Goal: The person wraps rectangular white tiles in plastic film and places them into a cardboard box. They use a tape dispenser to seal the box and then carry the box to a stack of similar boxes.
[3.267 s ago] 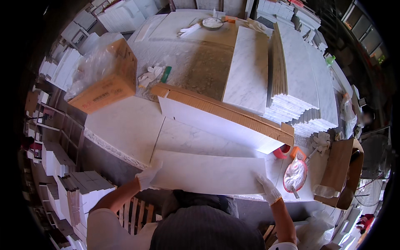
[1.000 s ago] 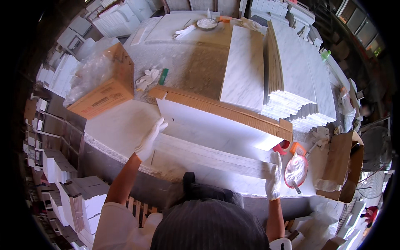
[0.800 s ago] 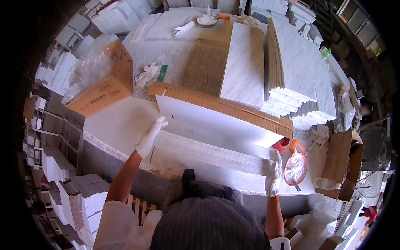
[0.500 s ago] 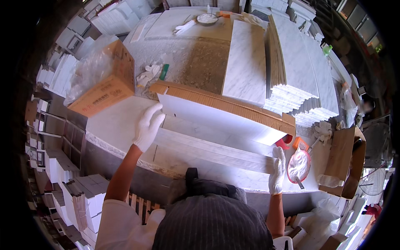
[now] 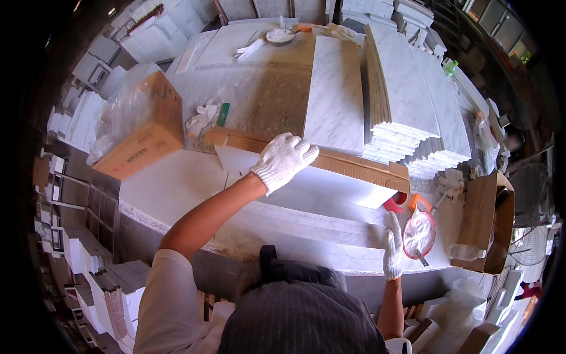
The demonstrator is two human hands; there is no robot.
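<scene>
My left hand (image 5: 287,158), in a white knitted glove, is over the middle of a long cardboard piece (image 5: 348,165) with a white face. Its fingers reach toward the cardboard's upper edge; whether they touch it I cannot tell. Several long white marble-look strips (image 5: 318,223) lie side by side along the near part of the table. At their right end my right hand (image 5: 392,251), also gloved, stands with straight fingers against or close beside the strip ends. A red-rimmed bowl of white paste (image 5: 419,233) with a putty knife sits just right of it.
Stacked marble-look slabs (image 5: 407,100) stand behind the cardboard piece. At left is a cardboard box (image 5: 147,141) with clear plastic; at right, an open carton (image 5: 480,218) and a plastic bottle (image 5: 466,252). A red tape roll (image 5: 395,202) lies near the paste bowl.
My left hand has moved right, from the left end of the strips to over the middle of the cardboard piece. My right hand stays at the strips' right end.
</scene>
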